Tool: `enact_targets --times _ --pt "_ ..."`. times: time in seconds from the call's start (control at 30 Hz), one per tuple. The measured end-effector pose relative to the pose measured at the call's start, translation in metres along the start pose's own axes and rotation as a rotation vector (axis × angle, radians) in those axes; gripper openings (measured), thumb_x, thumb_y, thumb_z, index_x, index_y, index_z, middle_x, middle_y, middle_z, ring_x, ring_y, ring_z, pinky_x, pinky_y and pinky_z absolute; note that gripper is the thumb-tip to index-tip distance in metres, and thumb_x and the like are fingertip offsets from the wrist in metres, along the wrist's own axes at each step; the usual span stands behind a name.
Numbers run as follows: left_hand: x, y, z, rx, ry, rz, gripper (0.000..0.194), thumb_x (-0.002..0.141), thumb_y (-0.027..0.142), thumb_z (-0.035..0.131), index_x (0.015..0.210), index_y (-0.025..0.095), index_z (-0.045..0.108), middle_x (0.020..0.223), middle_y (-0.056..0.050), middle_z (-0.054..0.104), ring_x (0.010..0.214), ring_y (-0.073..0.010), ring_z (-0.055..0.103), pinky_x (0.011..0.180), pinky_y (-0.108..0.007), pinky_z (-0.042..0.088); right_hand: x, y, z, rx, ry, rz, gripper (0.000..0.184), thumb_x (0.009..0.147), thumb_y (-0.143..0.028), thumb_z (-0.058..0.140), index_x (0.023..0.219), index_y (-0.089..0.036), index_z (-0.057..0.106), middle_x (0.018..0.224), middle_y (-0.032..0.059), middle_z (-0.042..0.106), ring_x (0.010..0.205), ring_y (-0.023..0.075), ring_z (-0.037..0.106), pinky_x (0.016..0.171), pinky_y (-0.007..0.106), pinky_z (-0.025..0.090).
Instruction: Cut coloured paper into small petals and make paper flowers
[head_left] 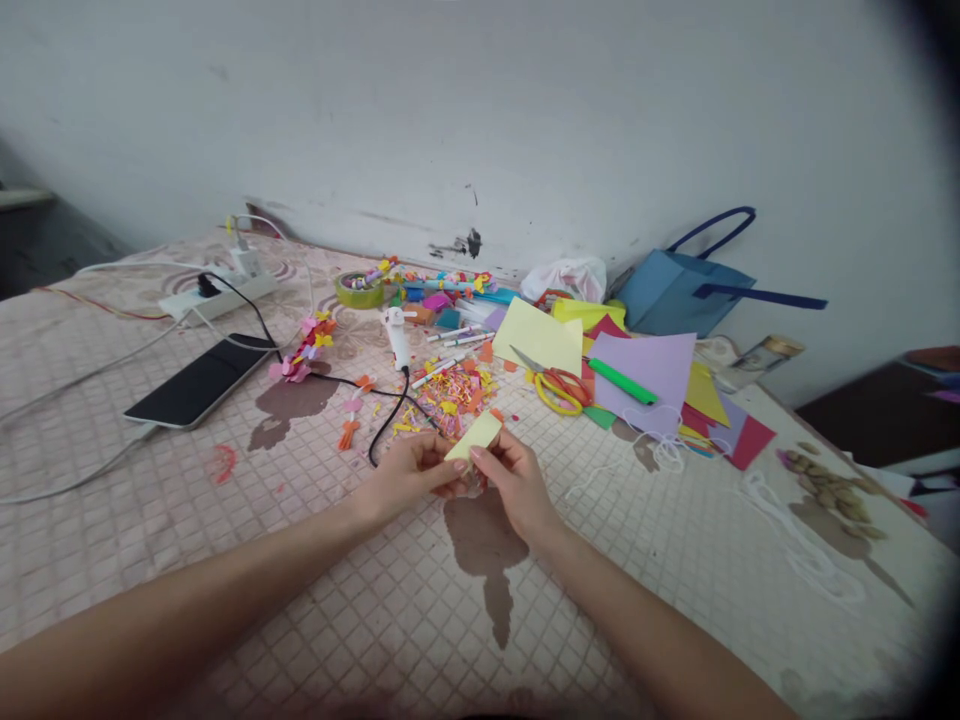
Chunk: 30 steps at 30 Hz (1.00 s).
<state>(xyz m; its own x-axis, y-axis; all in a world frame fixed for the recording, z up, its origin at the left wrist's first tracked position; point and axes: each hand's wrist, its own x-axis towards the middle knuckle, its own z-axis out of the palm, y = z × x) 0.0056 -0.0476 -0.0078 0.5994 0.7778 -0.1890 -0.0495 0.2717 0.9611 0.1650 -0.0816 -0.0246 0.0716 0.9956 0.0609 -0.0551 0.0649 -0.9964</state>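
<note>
Between my two hands is a small pale yellow strip of paper (474, 438), held up over the table. My left hand (420, 465) pinches its left end, thumb on top. At the lower right edge my right hand (512, 473) grips it with thumb and fingers. Just beyond lies a heap of small coloured paper scraps (454, 390). A white glue gun (397, 338) stands behind my left hand, its black cord curling toward the scraps. Scissors with red and yellow handles (561, 388) rest to the right, touching a pale yellow sheet (536, 335).
At left lie a tablet (199, 382) and a power strip (217, 297) with cables. A garland of paper flowers (306, 348) and green tape (360, 290) sit farther back. Right are purple paper (649, 370), a green cutter (622, 381), white string (795, 540) and a blue bag (682, 290).
</note>
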Motion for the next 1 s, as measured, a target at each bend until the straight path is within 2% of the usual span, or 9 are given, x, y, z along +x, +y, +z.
enact_targets --times 0.07,0.27,0.7,1.0 --pt "-0.0008 -0.0006 0.0012 -0.02 -0.035 -0.046 0.033 0.07 0.04 0.073 0.076 0.012 0.056 0.074 -0.006 0.072 0.065 -0.0138 0.067 0.062 -0.024 0.051 -0.0004 -0.0002 -0.0002 0.007 -0.001 -0.009 0.02 0.078 -0.036 0.064 0.073 -0.019 0.057 0.061 -0.0041 0.052 0.052 0.01 0.044 0.048 0.022 0.036" --pt "-0.0019 -0.0013 0.0006 -0.061 -0.024 -0.09 0.032 0.067 0.039 0.075 0.07 0.011 0.059 0.071 -0.006 0.073 0.059 -0.0129 0.066 0.06 -0.024 0.052 -0.0004 0.0016 -0.0009 -0.029 0.002 -0.013 0.021 0.08 -0.036 0.063 0.071 -0.018 0.055 0.06 -0.0044 0.05 0.054 0.0104 0.044 0.051 0.023 0.035" --pt "-0.0025 0.002 0.0031 -0.093 -0.013 -0.089 0.042 0.068 0.052 0.07 0.073 0.012 0.058 0.071 -0.006 0.073 0.062 -0.0134 0.068 0.063 -0.024 0.052 -0.0004 -0.0015 0.0005 0.012 0.027 -0.003 0.022 0.078 -0.037 0.064 0.071 -0.018 0.056 0.058 -0.0054 0.049 0.05 0.0093 0.041 0.047 0.022 0.033" --pt "-0.0036 0.0018 0.0013 -0.013 0.015 -0.067 0.041 0.07 0.052 0.068 0.07 0.013 0.055 0.064 -0.005 0.07 0.057 -0.0136 0.067 0.057 -0.024 0.051 -0.0008 -0.0015 0.0002 -0.016 -0.014 0.014 0.028 0.08 -0.043 0.061 0.068 -0.018 0.054 0.055 -0.0043 0.049 0.049 0.0101 0.045 0.047 0.022 0.037"
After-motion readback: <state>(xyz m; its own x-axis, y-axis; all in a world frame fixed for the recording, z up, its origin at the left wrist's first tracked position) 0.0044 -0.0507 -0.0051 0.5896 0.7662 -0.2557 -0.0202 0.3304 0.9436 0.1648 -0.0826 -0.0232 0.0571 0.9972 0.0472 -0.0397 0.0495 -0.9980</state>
